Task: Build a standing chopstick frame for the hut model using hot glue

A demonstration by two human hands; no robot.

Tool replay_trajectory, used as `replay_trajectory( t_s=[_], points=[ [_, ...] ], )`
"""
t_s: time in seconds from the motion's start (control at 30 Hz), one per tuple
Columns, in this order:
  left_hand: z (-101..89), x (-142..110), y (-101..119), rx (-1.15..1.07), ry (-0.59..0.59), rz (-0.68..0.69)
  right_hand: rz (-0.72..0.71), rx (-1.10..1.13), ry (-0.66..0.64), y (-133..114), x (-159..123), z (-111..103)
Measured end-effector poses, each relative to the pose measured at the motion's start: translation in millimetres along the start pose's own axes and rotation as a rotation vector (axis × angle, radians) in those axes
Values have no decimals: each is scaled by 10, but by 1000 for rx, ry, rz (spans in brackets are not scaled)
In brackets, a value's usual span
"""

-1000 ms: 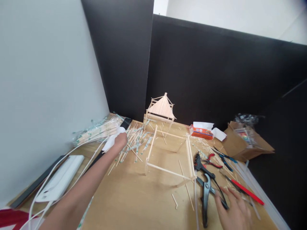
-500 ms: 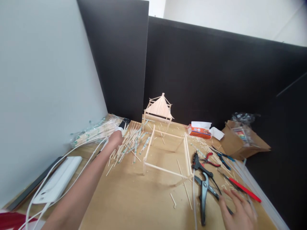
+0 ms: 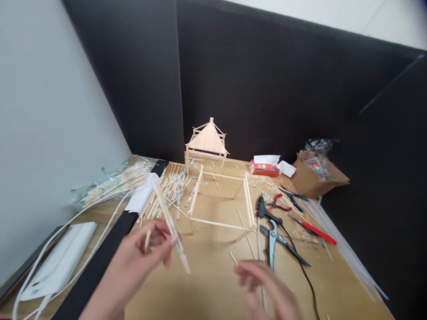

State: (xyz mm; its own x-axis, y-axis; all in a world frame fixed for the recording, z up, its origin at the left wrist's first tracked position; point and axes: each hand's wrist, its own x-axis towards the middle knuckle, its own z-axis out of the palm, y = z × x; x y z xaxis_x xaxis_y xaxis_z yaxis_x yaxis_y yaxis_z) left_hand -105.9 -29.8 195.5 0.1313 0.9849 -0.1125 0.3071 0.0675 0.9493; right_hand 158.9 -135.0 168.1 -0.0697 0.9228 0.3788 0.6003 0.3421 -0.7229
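You're pinching wooden sticks (image 3: 170, 222) narrowly in your left hand (image 3: 143, 249), keeping them up off the surface (image 3: 213, 275) for handling, w/ right hand (image 3: 263, 284) blurred, fingers (image 3: 248, 269) loosely open nr black pliers (image 3: 271, 242); can't tell if holding anything.

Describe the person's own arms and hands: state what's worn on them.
The left hand and its forearm are bare, with no glove, sleeve or watch in view. The right hand is also ungloved, though blurred, and its wrist is out of frame.
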Motion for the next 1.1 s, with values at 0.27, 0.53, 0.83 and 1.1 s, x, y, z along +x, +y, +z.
replay_trajectory(
  t_s=[0.27,0.53,0.83,1.1],
  points=[
    [505,-253,-126,-302,57,-142,179,240,-447,-20,60,630],
    [781,-131,-75,-366,312,-41,229,288,-393,140,-282,767],
    [1305,-294,-149,-357,-190,-158,324,467,-303,241,-379,613],
    [1154,-461,-11,75,-790,-83,347,499,-83,201,-82,-171]
  ],
)
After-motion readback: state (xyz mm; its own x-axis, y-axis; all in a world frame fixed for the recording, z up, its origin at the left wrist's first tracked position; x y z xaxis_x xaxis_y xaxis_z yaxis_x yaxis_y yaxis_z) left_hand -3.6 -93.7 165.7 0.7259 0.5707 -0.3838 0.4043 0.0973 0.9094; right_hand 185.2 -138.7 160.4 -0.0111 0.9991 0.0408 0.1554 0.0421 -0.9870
